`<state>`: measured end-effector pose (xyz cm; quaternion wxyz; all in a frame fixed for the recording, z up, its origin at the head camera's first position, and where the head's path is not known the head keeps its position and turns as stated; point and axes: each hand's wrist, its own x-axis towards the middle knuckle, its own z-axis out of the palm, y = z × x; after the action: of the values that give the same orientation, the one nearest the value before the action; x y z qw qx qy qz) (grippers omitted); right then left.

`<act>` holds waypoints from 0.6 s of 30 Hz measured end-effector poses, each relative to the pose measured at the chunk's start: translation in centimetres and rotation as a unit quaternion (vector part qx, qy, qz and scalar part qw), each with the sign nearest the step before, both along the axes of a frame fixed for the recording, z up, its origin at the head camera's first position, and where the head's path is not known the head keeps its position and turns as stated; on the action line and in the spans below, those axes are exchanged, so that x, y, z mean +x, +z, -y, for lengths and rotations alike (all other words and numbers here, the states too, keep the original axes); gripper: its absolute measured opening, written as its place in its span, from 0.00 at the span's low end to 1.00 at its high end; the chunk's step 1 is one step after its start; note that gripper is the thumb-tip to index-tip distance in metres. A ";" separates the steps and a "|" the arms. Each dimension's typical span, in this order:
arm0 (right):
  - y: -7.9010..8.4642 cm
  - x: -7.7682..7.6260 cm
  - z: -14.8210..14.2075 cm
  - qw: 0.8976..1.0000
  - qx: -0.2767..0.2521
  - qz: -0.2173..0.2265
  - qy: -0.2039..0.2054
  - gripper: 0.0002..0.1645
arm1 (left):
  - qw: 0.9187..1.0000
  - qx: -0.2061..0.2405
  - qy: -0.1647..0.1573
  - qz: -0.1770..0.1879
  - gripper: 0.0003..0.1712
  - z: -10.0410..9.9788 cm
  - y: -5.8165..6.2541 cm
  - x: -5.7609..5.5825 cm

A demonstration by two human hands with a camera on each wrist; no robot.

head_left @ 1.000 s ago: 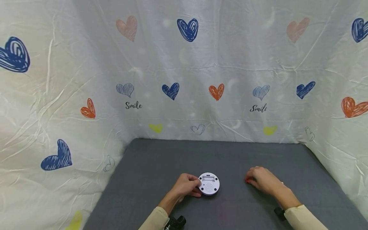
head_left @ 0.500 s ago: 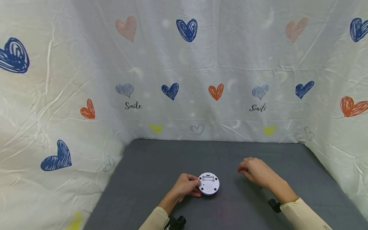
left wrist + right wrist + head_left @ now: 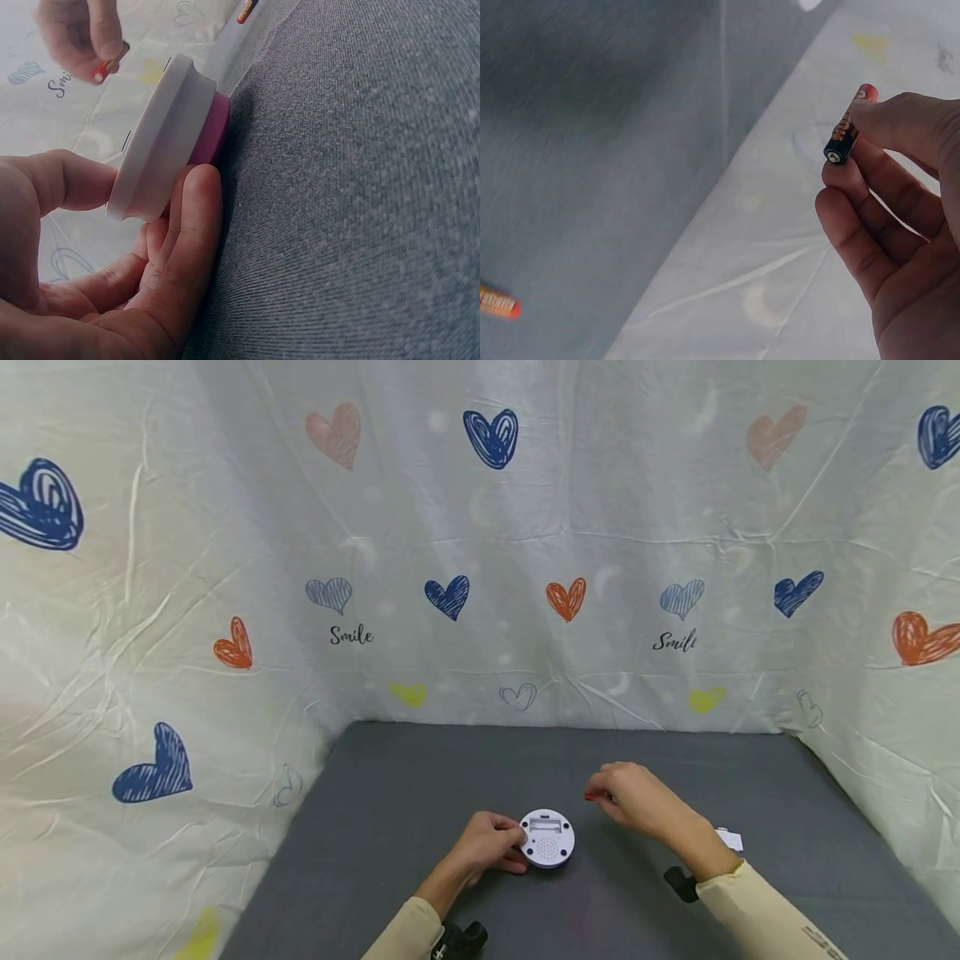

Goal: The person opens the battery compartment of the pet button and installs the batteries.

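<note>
Round device (image 3: 548,845): likely light, stiff; my left grip (image 3: 486,845) pinches its rim.
Battery (image 3: 842,136): likely slick; my right grip (image 3: 636,800) pinches its sides.

grey table (image 3: 442,768) | white curtain (image 3: 637,485), behind and both sides | coloured heart prints (image 3: 448,597) | black "Smile" lettering (image 3: 351,636)

Device (image 3: 548,841) on the table (image 3: 420,777) in left grip (image 3: 487,845), battery (image 3: 845,129) in right grip (image 3: 637,800) to the device's right.
</note>
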<state>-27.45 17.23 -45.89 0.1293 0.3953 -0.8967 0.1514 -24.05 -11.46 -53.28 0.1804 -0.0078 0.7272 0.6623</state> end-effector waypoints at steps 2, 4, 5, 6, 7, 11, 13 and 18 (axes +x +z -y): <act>0.0 0.0 0.8 1.000 0.000 -0.001 0.002 0.10 | 1.000 0.000 0.000 -0.001 0.16 0.0 0.0 -0.1; -0.1 0.0 1.7 1.000 0.000 0.000 0.003 0.09 | 1.000 -0.001 -0.001 0.000 0.15 0.0 0.0 -0.1; -0.1 0.0 2.1 1.000 0.001 -0.001 0.004 0.09 | 1.000 -0.001 -0.001 0.000 0.15 0.0 -0.1 -0.1; -0.2 0.0 2.5 1.000 0.002 0.001 0.005 0.08 | 1.000 -0.002 -0.002 0.000 0.15 0.0 -0.1 -0.1; -0.2 0.0 2.8 1.000 0.004 0.004 0.006 0.08 | 1.000 -0.002 -0.002 0.000 0.15 0.0 -0.1 -0.1; -0.5 0.1 4.1 1.000 0.012 0.018 0.006 0.07 | 1.000 -0.004 -0.002 -0.001 0.14 0.0 -0.1 -0.1; -0.7 0.2 4.7 1.000 0.018 0.025 0.005 0.08 | 1.000 -0.006 -0.001 -0.001 0.14 0.1 -0.1 -0.1; -1.1 0.3 5.9 0.999 0.036 0.034 -0.002 0.08 | 1.000 -0.010 -0.001 0.000 0.14 0.1 -0.1 -0.1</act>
<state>-27.10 11.33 -47.02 0.0848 0.3928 -0.9061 0.1320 -24.18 -11.53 -53.38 0.1813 -0.0093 0.7339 0.6545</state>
